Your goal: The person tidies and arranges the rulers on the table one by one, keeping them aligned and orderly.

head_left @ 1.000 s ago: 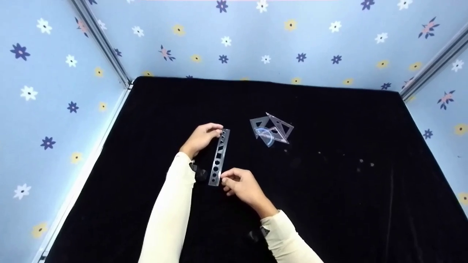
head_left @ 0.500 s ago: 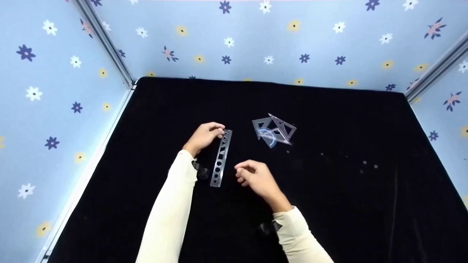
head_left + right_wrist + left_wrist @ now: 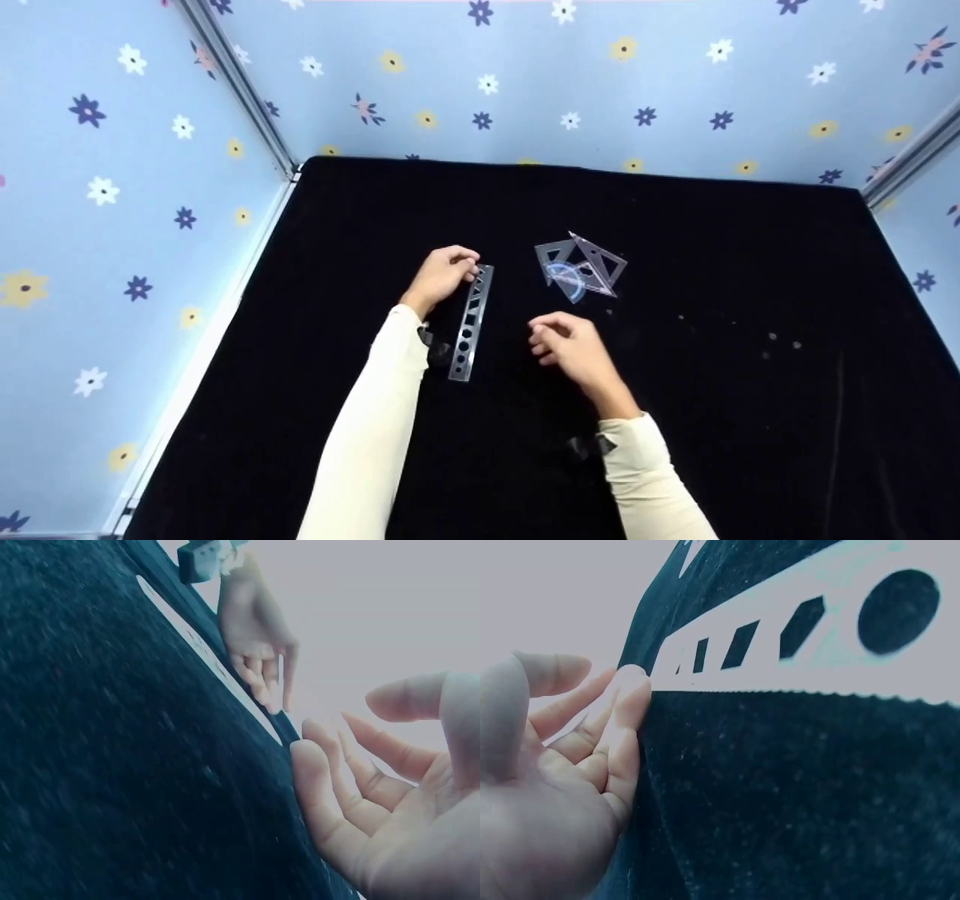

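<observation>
A clear stencil ruler with cut-out shapes lies lengthwise on the black cloth. At its far end is my left hand; in the left wrist view the fingertips are right at the ruler's end, with the thumb standing apart from them. To the right of the ruler, my right hand is over the cloth, its fingers loosely bent and nothing between them. Farther back, a see-through protractor and two clear set squares overlap in a small pile.
Black cloth covers the table. Blue flowered walls close in the back and both sides, with metal posts at the corners. A few small pale specks lie on the cloth at the right.
My right hand has come away from the ruler's near end, moving right and away from me. The left hand stays at the ruler's far end. The head view has shifted slightly left.
</observation>
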A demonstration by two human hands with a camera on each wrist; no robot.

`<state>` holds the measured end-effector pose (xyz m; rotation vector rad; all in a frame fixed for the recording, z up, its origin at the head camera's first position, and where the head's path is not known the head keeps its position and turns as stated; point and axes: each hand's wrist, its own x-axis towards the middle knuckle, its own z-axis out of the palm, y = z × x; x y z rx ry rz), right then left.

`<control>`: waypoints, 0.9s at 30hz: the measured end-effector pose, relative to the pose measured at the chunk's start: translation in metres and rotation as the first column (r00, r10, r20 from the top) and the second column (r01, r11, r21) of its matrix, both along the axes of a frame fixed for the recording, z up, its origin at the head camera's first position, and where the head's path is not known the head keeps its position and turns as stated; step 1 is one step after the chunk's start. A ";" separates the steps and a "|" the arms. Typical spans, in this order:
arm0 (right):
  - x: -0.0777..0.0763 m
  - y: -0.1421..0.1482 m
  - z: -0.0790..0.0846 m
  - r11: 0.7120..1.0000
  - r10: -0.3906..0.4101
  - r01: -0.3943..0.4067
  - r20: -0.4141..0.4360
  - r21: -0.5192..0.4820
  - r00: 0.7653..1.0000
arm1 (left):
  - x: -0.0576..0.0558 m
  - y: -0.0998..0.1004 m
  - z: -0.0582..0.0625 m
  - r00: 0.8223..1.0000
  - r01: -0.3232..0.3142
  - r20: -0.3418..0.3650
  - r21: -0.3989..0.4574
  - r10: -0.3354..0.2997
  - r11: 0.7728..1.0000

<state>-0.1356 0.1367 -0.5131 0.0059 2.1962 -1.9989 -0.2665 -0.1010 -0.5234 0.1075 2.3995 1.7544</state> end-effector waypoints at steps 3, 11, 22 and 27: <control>-0.002 0.009 0.001 0.999 -0.043 0.042 -0.005 -0.005 0.999 | 0.001 0.005 0.002 1.000 -0.005 -0.012 -0.015 0.005 1.000; -0.005 0.021 0.001 0.991 -0.117 0.117 0.003 -0.059 0.993 | 0.002 0.015 0.006 0.999 0.009 -0.044 -0.074 -0.012 0.997; -0.008 0.040 0.001 0.965 -0.239 0.240 0.021 -0.107 0.971 | 0.000 0.050 0.010 0.994 0.047 -0.090 -0.092 -0.055 0.995; -0.010 0.047 0.000 0.931 -0.350 0.350 0.015 -0.103 0.937 | 0.002 0.082 0.013 0.990 0.082 -0.103 -0.107 -0.093 0.991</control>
